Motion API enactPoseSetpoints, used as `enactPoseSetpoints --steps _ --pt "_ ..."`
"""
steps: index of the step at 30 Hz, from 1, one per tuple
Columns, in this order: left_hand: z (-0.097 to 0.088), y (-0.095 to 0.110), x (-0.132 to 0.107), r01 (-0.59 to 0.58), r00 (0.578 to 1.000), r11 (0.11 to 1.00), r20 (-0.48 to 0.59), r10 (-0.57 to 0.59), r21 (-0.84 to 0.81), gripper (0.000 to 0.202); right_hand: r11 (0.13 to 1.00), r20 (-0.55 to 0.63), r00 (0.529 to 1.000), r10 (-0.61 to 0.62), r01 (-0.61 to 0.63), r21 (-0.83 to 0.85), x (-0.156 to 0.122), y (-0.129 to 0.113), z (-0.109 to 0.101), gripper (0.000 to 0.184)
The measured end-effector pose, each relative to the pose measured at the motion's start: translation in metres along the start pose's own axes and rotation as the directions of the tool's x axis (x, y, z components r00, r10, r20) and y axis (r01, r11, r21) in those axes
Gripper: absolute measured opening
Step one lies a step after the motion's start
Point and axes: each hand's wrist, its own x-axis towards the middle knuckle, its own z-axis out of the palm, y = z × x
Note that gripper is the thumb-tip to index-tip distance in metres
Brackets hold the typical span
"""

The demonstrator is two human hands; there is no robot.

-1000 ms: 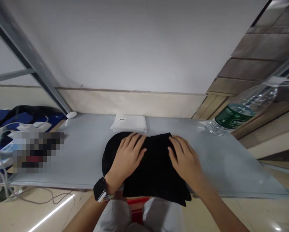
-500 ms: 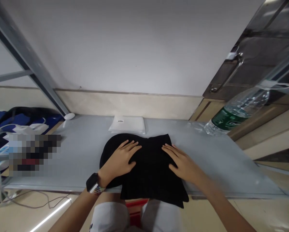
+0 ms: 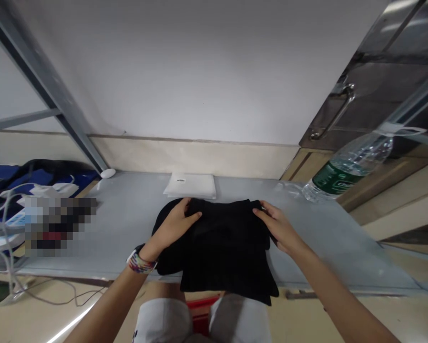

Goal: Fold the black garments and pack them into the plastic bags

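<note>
"So, main article?"

"Black cloth [image 3: 228, 252], one. Whether a single piece or several layers: cannot tell. Location: on the tabletop [image 3: 121, 228], its near edge overhanging the front rim, above the pale shorts [image 3: 166, 312]."

"Handling?"

"Left hand [image 3: 174, 221]: gripping the cloth's far edge, toward the left; thumb on top, fingers partly hidden. Right hand [image 3: 280, 228]: pinching the far right corner, thumb likewise on top."

"Reason for that hold?"

"Judged: one grip toward each end, so the far edge is governed evenly and neither side sags. Tabletop beneath presumably bears most of the weight."

"Adjacent stock?"

"White packet [image 3: 192, 186], small printed label, lying flat just beyond the cloth. Bottle [image 3: 337, 176], clear, green label, upright toward the right end, well apart. Both seemingly set where the hands have room."

"Appearance of the cloth?"

"Deep black, matt, no pattern visible. Rounded lobe at left, partly under the left wrist; squarer body at centre; stepped layer edge at right; near right corner pointed. Inner folds: too dark to read."
</note>
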Motion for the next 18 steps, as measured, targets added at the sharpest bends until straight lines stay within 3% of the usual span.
enactPoseSetpoints --steps 3,5,6,8,10,13,18 --pt "0.016 -0.01 -0.009 -0.005 0.994 0.944 -0.105 0.042 0.329 0.052 0.997 -0.014 0.998 0.059 -0.06 -0.046 0.005 0.017 -0.001 0.043" --pt "0.025 -0.006 -0.017 -0.138 0.968 0.836 -0.106 0.228 0.531 0.052 0.994 -0.03 0.997 0.074 -0.077 -0.079 0.008 0.026 -0.002 0.045" --pt "0.029 -0.001 -0.021 -0.242 0.941 0.773 -0.053 0.334 0.586 0.049 0.993 -0.025 0.996 0.082 -0.084 -0.086 0.008 0.029 -0.002 0.046" --pt "0.037 0.008 -0.026 -0.448 0.869 0.664 0.116 0.481 0.599 0.046 0.992 0.006 0.995 0.095 -0.094 -0.088 0.008 0.03 -0.004 0.049" --pt "0.045 0.011 -0.028 -0.571 0.81 0.597 0.269 0.52 0.564 0.052 0.992 0.017 0.996 0.088 -0.086 -0.096 0.008 0.029 -0.006 0.052" --pt "0.059 0.0 -0.029 -0.618 0.785 0.549 0.399 0.474 0.563 0.06 0.988 -0.034 0.996 0.087 -0.091 -0.121 0.008 0.025 -0.01 0.053" --pt "0.072 -0.023 -0.028 -0.635 0.769 0.494 0.424 0.479 0.593 0.064 0.985 -0.036 0.987 0.16 -0.161 -0.058 0.001 0.009 0.001 0.046"
